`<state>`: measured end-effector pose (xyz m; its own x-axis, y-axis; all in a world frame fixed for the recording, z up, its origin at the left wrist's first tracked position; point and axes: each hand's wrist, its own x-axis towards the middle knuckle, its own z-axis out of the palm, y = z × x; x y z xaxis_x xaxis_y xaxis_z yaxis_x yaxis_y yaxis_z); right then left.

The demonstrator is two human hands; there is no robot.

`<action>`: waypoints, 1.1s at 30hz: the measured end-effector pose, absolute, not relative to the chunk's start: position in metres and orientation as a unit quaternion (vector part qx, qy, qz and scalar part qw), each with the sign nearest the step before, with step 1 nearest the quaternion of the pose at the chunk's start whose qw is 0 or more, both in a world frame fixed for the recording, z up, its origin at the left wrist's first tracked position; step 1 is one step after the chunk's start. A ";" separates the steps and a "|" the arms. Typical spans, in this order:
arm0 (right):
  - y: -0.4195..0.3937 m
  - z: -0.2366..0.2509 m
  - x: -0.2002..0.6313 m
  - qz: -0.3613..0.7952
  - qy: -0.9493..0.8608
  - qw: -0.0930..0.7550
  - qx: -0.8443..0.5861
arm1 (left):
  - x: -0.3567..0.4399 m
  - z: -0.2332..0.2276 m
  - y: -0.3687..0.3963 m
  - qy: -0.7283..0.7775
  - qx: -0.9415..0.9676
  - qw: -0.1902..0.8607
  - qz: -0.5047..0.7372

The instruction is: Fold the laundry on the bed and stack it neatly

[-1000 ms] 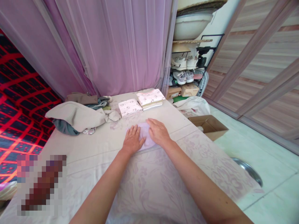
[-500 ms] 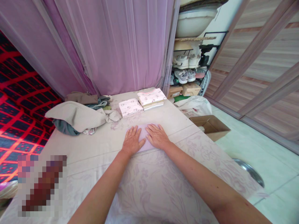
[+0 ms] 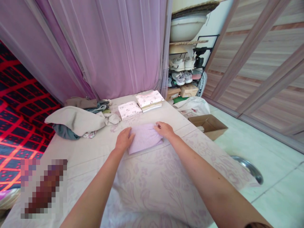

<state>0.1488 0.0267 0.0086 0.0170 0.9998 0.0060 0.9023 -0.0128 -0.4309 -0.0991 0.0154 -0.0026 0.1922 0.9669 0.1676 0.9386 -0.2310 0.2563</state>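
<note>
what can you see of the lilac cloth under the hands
The lilac cloth is a small folded piece of finely ribbed fabric, roughly rectangular, lying flat on the pale floral bedsheet. The left hand rests on its left edge and the right hand touches its upper right corner.

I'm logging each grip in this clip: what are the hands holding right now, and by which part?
The lilac folded cloth on the bed: the left hand rests on its left edge, the right hand on its far right corner. It lies flat, not lifted.
</note>
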 end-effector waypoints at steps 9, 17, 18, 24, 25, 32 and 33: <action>0.030 0.005 0.138 0.142 -0.652 0.160 -0.727 | -0.095 0.006 0.035 0.679 0.723 0.051 0.118; 0.025 0.007 0.142 0.167 -0.643 0.166 -0.729 | -0.082 0.006 0.015 0.640 0.754 0.013 0.144; 0.024 0.007 0.143 0.182 -0.639 0.169 -0.728 | -0.080 0.006 0.008 0.608 0.778 0.011 0.159; 0.020 -0.004 0.150 0.306 -0.600 0.214 -0.707 | -0.075 -0.001 -0.037 0.432 0.879 0.110 0.168; 0.021 -0.005 0.151 0.318 -0.592 0.225 -0.706 | -0.074 -0.002 -0.040 0.437 0.874 0.122 0.175; 0.020 0.001 0.157 0.419 -0.530 0.294 -0.676 | -0.069 -0.006 -0.028 0.502 0.795 0.216 0.264; 0.017 0.002 0.158 0.439 -0.517 0.304 -0.669 | -0.070 -0.006 -0.027 0.500 0.796 0.217 0.265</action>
<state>0.1581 0.0170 0.0023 0.0796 0.9589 -0.2724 0.4243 -0.2798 -0.8612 -0.0696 -0.0271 -0.0060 0.3603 0.9103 0.2036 0.6801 -0.4057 0.6106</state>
